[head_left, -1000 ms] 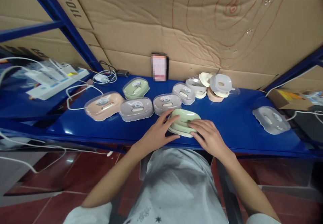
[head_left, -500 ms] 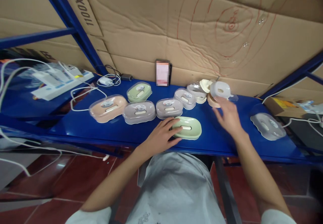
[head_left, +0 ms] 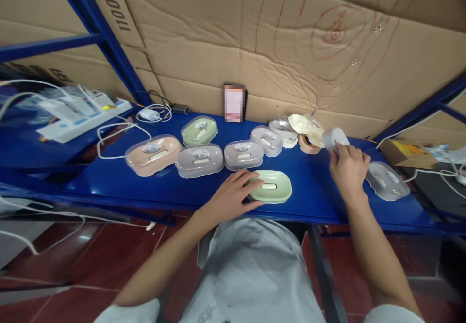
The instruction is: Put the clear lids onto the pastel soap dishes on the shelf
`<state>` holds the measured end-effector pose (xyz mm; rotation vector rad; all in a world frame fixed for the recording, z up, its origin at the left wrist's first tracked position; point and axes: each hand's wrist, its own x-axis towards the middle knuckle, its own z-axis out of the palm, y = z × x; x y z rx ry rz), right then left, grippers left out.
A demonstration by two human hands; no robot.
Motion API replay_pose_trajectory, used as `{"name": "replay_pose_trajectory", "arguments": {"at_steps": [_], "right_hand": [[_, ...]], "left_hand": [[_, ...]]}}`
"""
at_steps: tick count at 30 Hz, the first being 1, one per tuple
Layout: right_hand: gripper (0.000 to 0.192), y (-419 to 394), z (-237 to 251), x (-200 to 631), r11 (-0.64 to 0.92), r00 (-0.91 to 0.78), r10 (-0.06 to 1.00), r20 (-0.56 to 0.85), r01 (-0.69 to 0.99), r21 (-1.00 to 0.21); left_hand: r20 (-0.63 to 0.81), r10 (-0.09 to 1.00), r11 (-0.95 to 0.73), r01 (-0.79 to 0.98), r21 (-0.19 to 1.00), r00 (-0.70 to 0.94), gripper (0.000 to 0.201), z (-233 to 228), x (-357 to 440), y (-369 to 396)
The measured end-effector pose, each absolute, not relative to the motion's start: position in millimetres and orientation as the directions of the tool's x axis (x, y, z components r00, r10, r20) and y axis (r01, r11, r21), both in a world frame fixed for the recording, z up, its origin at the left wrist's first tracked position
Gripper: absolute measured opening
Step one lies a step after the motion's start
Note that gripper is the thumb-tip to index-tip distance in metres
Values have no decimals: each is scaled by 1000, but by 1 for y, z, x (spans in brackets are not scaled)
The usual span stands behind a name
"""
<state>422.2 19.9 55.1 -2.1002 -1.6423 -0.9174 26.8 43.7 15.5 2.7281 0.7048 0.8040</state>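
- Left hand: lies flat, fingers spread loosely, on the near-left end of a green soap box. Fingertips rest on its top; nothing is pinched.
- Green soap box: sits on the blue desk close to the near edge, straight ahead of the person. It has no clear cover; a pale slot shows in its top.
- Right hand: raised over the right part of the desk, fingers curled around a grey lid piece, which is tilted on edge and held off the surface.
- Just right of that hand, a clear lid lies flat on the desk, apart from the rest.
- Behind the grey lid piece: a small heap of loose parts, cream and tan pieces overlapping, near the back wall.
- Row of covered boxes behind the green one, left to right: peach box, grey box, second grey box, third grey box. Another green covered box stands farther back.
- A phone leans upright against the cardboard backing; its screen is blurred.
- Far left: a white charger with coiled cable and a power strip with white leads.
- Blue shelf posts frame the desk on both sides.
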Motion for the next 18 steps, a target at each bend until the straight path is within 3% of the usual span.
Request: {"name": "replay_pose_trajectory", "arguments": {"at_steps": [5,13,18], "right_hand": [[43,-9,30,428,-307,173,831,528,935,176],[70,93,54,482,-32,122,840,529,984,-176],[43,137,66,494,96,42,897,441,953,-286]], "left_hand": [[463,488,-871,378,315,740,41,15,28,44],[453,494,-866,370,338,742,44,17,28,43],[452,515,-851,370,373,728,52,18,26,42]]}}
